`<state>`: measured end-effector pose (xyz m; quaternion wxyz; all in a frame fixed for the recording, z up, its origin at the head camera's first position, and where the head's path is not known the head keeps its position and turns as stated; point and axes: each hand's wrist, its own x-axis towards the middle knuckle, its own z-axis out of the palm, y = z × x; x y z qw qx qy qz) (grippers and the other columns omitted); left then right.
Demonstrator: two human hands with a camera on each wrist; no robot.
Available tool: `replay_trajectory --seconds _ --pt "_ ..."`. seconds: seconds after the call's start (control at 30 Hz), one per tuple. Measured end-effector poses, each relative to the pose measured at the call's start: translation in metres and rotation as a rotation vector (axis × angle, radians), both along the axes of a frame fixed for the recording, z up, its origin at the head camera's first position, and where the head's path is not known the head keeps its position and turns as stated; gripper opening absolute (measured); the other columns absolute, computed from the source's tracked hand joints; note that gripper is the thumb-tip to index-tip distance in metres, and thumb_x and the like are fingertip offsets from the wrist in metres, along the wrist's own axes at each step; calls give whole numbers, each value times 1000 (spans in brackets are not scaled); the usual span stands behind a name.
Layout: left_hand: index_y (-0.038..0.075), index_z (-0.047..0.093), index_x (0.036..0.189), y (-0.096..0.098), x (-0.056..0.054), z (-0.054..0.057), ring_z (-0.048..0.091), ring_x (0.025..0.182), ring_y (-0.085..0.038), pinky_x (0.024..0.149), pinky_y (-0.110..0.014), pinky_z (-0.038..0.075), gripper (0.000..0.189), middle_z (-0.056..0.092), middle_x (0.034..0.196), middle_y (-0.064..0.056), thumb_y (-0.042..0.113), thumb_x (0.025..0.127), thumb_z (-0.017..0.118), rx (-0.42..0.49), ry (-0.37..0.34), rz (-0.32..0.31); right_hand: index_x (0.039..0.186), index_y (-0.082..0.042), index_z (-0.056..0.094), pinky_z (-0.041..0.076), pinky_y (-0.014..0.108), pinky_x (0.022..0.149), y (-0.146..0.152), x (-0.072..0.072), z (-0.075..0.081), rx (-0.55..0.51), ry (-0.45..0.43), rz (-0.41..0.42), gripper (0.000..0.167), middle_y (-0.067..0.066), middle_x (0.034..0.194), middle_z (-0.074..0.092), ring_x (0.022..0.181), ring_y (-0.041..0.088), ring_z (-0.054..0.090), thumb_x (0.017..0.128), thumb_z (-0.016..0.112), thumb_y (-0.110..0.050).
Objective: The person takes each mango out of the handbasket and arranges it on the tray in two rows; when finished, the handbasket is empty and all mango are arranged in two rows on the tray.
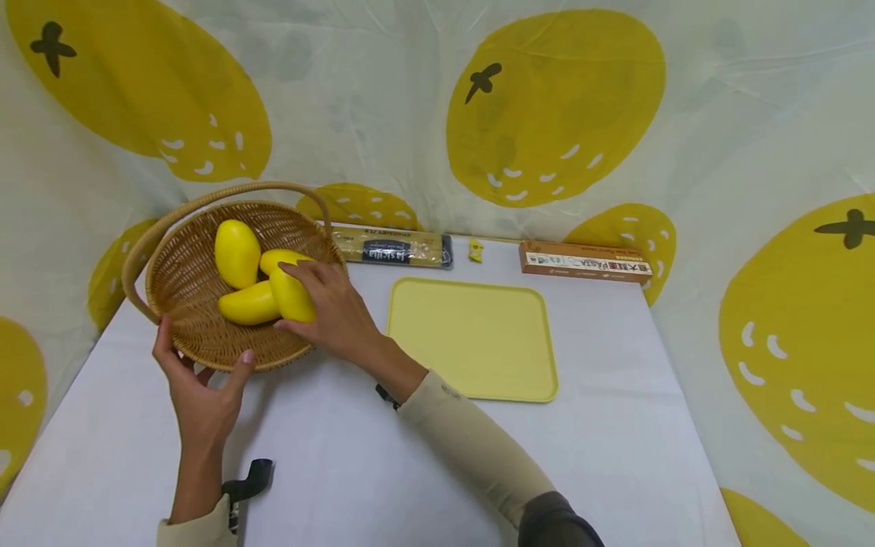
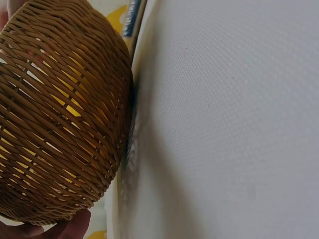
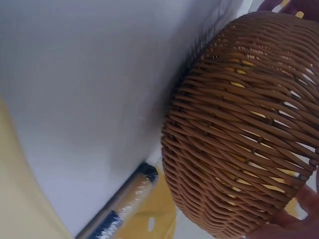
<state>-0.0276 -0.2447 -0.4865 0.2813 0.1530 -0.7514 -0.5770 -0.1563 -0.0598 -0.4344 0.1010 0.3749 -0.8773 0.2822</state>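
Three mangoes rest in the basket; the right hand pinches a fourth mango, not yet released; the left hand grips the basket.

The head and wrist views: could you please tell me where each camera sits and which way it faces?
Head: worn on the head, looking forward and down at the round brown wicker basket and smooth yellow oval fruits; left hand, right hand and beige sleeves show.
Left wrist: on that wrist, facing the basket's woven outside; fingers show at lower left.
Right wrist: on that wrist, also facing the basket's outside; hand parts show at the right.
Both wrist views share the basket and the white tablecloth.
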Motion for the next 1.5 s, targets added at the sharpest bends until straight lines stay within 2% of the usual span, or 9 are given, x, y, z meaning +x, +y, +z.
replay_trajectory --seconds 0.13,0.3,0.4,0.57,0.7,0.83,1.07,1.3,1.5 --pt "28 18 169 0 -1 0 39 152 -28 111 -32 44 112 26 173 4 9 80 84 -15 0 -4 161 -24 46 52 30 100 -4 -5 6 77 -54 -27 91 6 153 55 133 22 52 85 86 -54" --pt "29 18 169 0 -1 0 39 151 -28 109 -29 44 111 26 173 4 9 80 83 -15 -8 1 163 -28 42 56 35 100 -11 -11 13 196 -127 -51 93 8 160 49 143 24 49 86 84 -56" --pt "29 18 169 1 -1 -1 39 151 -28 109 -29 43 111 25 173 4 10 81 83 -14 -15 4 164 -30 41 58 36 97 -17 -14 15 265 -156 -62 92 8 160 48 142 23 50 86 83 -57" --pt "29 18 169 2 -2 -1 39 152 -28 111 -31 43 111 25 173 5 10 81 84 -14 -22 2 163 -31 41 58 32 87 -23 -18 15 324 -163 -94 92 6 155 50 131 21 54 86 81 -61" --pt "29 17 169 3 -2 0 37 153 -28 114 -33 42 111 24 174 6 11 82 84 -15 -28 2 161 -30 45 56 30 87 -25 -19 14 334 -133 -118 89 5 150 53 126 21 55 85 84 -58" --pt "29 17 169 4 -2 0 36 154 -28 117 -35 41 111 23 174 5 12 82 84 -13 -38 4 159 -29 48 54 29 86 -25 -18 13 306 -122 -119 85 4 145 55 123 20 56 85 86 -51" --pt "29 16 169 3 1 -1 35 155 -28 118 -36 40 110 22 174 5 12 83 83 -9 -50 8 157 -31 50 52 27 85 -24 -15 11 233 -132 -123 84 2 142 56 120 18 54 84 88 -49" --pt "30 15 169 2 1 -1 35 155 -28 114 -33 40 110 22 174 5 12 83 83 -16 -55 8 155 -31 53 51 26 84 -18 -9 15 95 -136 -151 86 2 134 58 115 17 56 80 92 -49" --pt "31 15 169 1 0 1 35 155 -28 116 -35 40 111 21 174 6 14 83 83 -25 -70 13 152 -31 56 51 26 89 -10 -4 21 -30 -165 -199 84 1 133 59 117 16 58 79 92 -49"
